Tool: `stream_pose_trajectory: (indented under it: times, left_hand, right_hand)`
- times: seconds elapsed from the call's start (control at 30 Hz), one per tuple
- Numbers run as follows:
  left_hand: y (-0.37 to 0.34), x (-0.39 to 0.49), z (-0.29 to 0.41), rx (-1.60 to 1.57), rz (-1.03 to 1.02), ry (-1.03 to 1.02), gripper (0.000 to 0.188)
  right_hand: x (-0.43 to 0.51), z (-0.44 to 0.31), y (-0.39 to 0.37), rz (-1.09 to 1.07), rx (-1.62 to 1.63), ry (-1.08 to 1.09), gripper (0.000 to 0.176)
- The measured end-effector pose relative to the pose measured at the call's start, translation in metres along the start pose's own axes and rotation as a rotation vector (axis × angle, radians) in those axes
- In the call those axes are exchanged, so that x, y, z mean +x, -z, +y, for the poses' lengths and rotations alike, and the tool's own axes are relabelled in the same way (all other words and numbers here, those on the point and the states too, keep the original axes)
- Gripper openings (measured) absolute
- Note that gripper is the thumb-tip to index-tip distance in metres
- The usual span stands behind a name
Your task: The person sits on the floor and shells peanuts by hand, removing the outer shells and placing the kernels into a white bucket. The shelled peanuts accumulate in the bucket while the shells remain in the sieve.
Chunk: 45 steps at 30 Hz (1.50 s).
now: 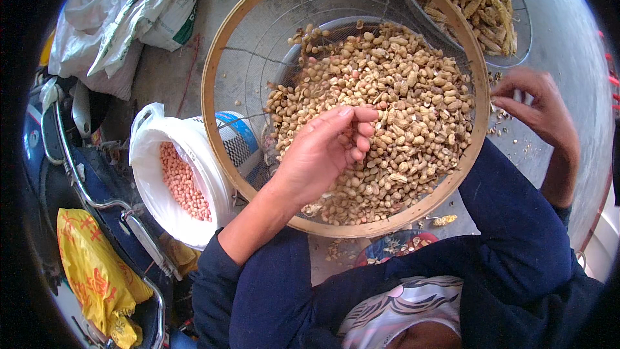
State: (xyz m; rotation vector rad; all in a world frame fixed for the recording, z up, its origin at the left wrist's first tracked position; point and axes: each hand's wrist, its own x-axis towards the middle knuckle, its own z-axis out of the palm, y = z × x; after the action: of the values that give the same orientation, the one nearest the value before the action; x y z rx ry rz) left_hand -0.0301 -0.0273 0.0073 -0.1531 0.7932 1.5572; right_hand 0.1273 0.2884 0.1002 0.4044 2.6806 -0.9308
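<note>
A round wooden-rimmed wire sieve (345, 231) holds a broad heap of peanuts in their shells (407, 102), with a few pink kernels among them. Over the middle of the heap is my left hand (329, 148), its fingers curled towards the palm. Small brownish pieces show by those fingers, but whether they lie in the hand or behind it is unclear. My right hand (535, 104) is outside the sieve's right rim, above bits of shell on the floor. Its fingers are bent, with thumb and forefinger close together; blur hides whether anything is between them.
Left of the sieve, a white bucket (140, 194) lined with a plastic bag contains pink peanut kernels (184, 182). A basin of corn cobs (477, 9) stands at the upper right. Woven sacks (140, 19), a motorcycle (97, 194) and a yellow bag (97, 276) are at the left.
</note>
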Motion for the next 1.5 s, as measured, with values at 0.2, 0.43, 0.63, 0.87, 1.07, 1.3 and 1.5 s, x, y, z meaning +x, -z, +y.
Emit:
stream_pose_trajectory:
  times: [0.2, 0.43, 0.63, 0.87, 1.07, 1.3, 1.5]
  left_hand:
    - [-0.001, 0.003, 0.0, 0.025, -0.009, 0.013, 0.033]
    - [-0.002, 0.003, -0.001, 0.022, 0.017, 0.03, 0.032]
    - [-0.002, 0.004, -0.003, 0.037, 0.032, 0.03, 0.029]
    - [-0.001, 0.004, -0.003, 0.062, 0.046, 0.034, 0.027]
    - [-0.001, 0.004, -0.004, 0.064, 0.055, 0.038, 0.027]
    - [0.0, 0.005, -0.005, 0.052, 0.058, 0.04, 0.027]
    - [-0.002, 0.005, -0.005, 0.059, 0.074, 0.018, 0.024]
  right_hand:
    - [0.043, -0.005, -0.062, 0.144, 0.197, 0.238, 0.013]
    - [0.079, -0.011, -0.086, 0.14, -0.099, 0.512, 0.012]
    - [0.074, -0.004, -0.091, 0.106, -0.109, 0.477, 0.011]
    - [0.074, -0.013, -0.088, 0.094, -0.132, 0.416, 0.011]
    - [0.079, -0.012, -0.092, 0.218, -0.095, 0.429, 0.009]
    - [0.096, -0.017, -0.103, 0.153, -0.144, 0.622, 0.017]
    - [0.083, -0.03, -0.096, -0.086, 0.545, 0.232, 0.015]
